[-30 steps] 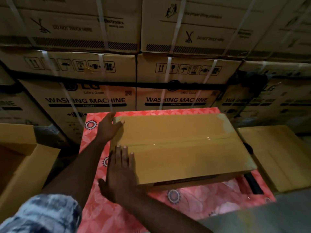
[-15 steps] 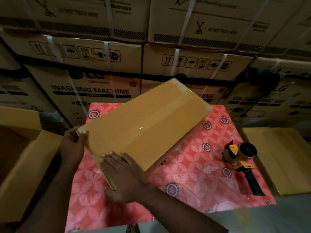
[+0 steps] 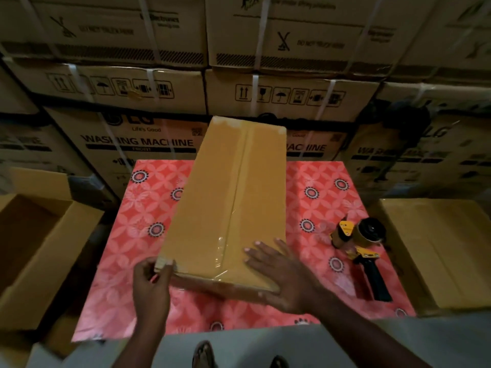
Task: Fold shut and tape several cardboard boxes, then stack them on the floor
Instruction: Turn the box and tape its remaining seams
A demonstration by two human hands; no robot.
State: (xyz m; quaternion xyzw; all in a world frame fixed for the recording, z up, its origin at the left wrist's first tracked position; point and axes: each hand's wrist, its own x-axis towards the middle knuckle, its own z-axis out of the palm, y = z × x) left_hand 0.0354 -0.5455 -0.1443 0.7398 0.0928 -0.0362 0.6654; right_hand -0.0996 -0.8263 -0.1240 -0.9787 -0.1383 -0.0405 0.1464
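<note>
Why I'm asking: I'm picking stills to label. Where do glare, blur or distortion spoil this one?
Head view: dim warm light, dark corners; clear tape on the box throws small glints near the right hand; the left hand is smeared by motion blur; the wide lens bows the stacked cartons at the edges; the tape dispenser reads fairly sharp.

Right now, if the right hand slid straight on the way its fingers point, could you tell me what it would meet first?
Probably the clear tape along the centre seam of the cardboard box: the right hand lies flat on its top, fingers angled toward that seam.
</note>
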